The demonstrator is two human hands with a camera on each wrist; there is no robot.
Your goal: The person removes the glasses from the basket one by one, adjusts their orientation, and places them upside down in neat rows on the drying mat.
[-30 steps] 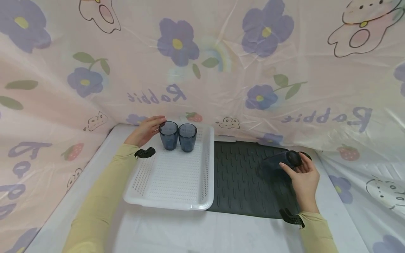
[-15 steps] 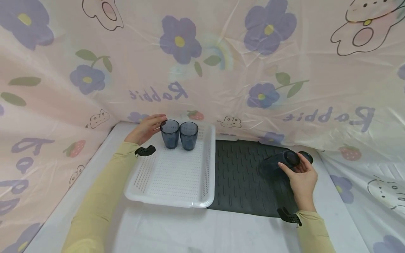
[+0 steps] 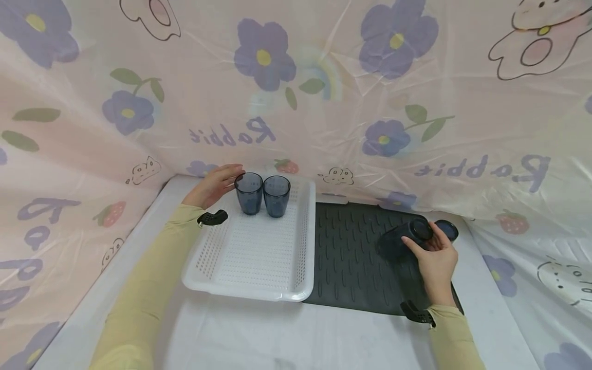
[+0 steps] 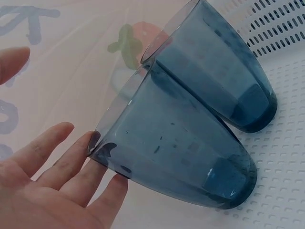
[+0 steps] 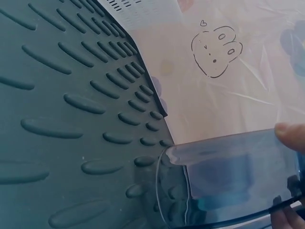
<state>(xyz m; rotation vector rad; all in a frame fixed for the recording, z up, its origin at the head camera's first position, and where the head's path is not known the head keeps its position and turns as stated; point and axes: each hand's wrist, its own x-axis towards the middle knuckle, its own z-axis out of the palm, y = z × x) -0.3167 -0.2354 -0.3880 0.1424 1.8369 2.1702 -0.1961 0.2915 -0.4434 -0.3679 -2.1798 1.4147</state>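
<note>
Two blue-tinted drinking glasses, the left glass and the right glass, stand upright side by side in a white perforated basket. My left hand is at the left glass, its fingers loosely extended; in the left wrist view the fingertips reach the glass near its rim, and the thumb stands apart. Over the dark ribbed mat my right hand grips a third glass near its base. That glass is tilted, mouth down to the left. Another dark glass sits just behind the right hand, partly hidden.
The basket stands left of the mat, its right rim along the mat's left edge. A white cloth covers the table. A patterned curtain hangs close behind the basket and mat and along both sides.
My right hand has shifted slightly left with the tilted glass, so more of the glass behind it shows. My left hand stays beside the left glass; the head view has tilted a little.
</note>
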